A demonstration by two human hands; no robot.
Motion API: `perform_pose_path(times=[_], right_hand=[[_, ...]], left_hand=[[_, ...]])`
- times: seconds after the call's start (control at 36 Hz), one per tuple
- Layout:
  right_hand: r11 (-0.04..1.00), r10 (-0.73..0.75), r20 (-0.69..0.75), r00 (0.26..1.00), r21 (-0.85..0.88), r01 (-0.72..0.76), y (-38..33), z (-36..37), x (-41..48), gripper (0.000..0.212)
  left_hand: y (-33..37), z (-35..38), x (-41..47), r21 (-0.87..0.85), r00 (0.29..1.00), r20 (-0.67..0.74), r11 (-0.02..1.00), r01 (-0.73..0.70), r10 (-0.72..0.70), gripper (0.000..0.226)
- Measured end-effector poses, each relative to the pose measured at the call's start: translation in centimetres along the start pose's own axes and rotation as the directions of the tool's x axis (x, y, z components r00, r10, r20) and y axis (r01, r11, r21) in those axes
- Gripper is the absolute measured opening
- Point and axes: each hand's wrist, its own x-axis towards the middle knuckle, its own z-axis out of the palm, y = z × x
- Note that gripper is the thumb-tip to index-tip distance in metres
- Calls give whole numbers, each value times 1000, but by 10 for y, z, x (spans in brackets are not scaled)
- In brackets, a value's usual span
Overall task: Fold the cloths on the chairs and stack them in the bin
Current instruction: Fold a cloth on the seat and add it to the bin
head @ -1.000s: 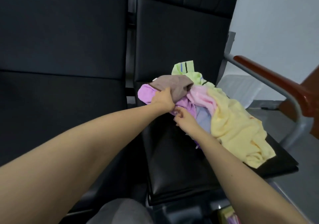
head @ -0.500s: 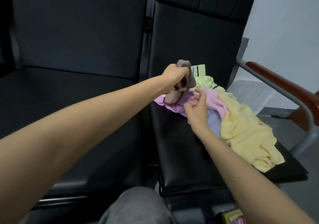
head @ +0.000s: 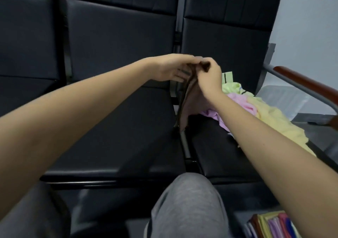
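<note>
"Head view, nearest item first: what do you record?"

"Standing here, I note the bin (head: 270, 225) at the near right, beside the person's knee (head: 186, 206), with folded cloths standing in it. Farther on, the brown cloth (head: 190, 102) hangs over the gap between the two black seats. Its long axis is close to vertical. Whether its lower end touches the seat edge I cannot tell."

"And the grip?"

"Both hands meet at its top edge. The left hand (head: 172, 69) pinches it at the thumb, with the other fingers loosely extended below. The right hand (head: 208, 74) has its fingers curled over the same edge, touching the left. The cloth hangs bunched, not spread."

"Which relation governs the next move?"

"In my judgement, the cloth lies straight below the fingers, so the hands would have to part left and right along the top edge to open it flat. Neither hand is nearer, as they share one point. The left seat (head: 118, 137) lies below and to the left. The unfolded pile (head: 256, 109) lies on the right seat, just beside the hanging cloth."
</note>
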Motion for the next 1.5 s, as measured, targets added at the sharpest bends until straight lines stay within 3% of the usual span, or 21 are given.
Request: perform_pose_path(times=[0.11, 0.17, 0.28, 0.42, 0.5, 0.56, 0.61, 0.69, 0.78, 0.89, 0.97, 1.06, 1.11, 1.22, 1.36, 1.42, 1.5], right_hand=[[985, 78, -7, 997, 154, -76, -27, 12, 3, 15], [982, 84, 66, 994, 166, -94, -36, 21, 2, 15], [989, 107, 152, 983, 87, -121, -48, 34, 2, 17], [998, -1, 205, 979, -62, 14, -57, 40, 0, 21], [989, -52, 237, 970, -122, 83, -60, 44, -3, 25], [997, -22, 265, 964, -68, 41, -61, 47, -3, 24], [999, 47, 305, 951, -19, -44, -63, 50, -3, 22], [995, 95, 287, 953, -27, -91, -64, 51, 0, 24], [972, 86, 254, 963, -234, -25, -59, 47, 7, 19], [912, 248, 326, 912, -395, -107, -56, 45, 15, 24], [877, 480, 359, 801, -234, -421, -58, 52, 19, 26], [706, 637, 476, 607, -45, -706, -60, 56, 21, 22], [589, 637, 542, 549, 118, -800, -60, 60, 22, 15], [475, 583, 504, 637, 424, -771, -55, 76, 26, 16], [608, 482, 391, 784, 495, -621, -48, 92, 34, 29], [647, 419, 359, 834, 526, -552, -48, 94, 40, 28], [690, 330, 320, 888, 561, -458, -46, 99, 49, 27]], left_hand=[[-17, -14, -20, 270, 987, -121, 960, -69, 105, 25], [-25, -19, -25, 288, 969, -195, 953, -93, 154, 27], [-28, -30, -42, 280, 925, -305, 950, -141, 227, 25], [-32, -51, -59, 632, 885, -347, 775, -25, 311, 8], [-40, -64, -71, 615, 950, -262, 788, 31, 167, 22], [-45, -69, -80, 599, 981, -189, 796, 88, 33, 29], [-51, -71, -87, 671, 983, -176, 725, 157, -51, 29], [-64, -79, -92, 734, 952, -286, 613, 292, -111, 24], [-76, -95, -98, 679, 901, -421, 620, 392, -109, 26], [-75, -115, -106, 581, 789, -612, 644, 498, -58, 30], [-69, -126, -105, 335, 713, -694, 831, 445, -102, 25], [-60, -136, -103, 60, 662, -734, 956, 289, -154, 12], [-56, -142, -103, 44, 631, -767, 971, 234, -117, 19], [-52, -158, -108, 463, 638, -743, 843, 273, 201, 20], [-45, -171, -111, 610, 670, -686, 726, 317, 284, 21], [-41, -175, -111, 629, 638, -687, 723, 285, 347, 22], [-35, -175, -114, 654, 528, -696, 734, 184, 487, 23]])
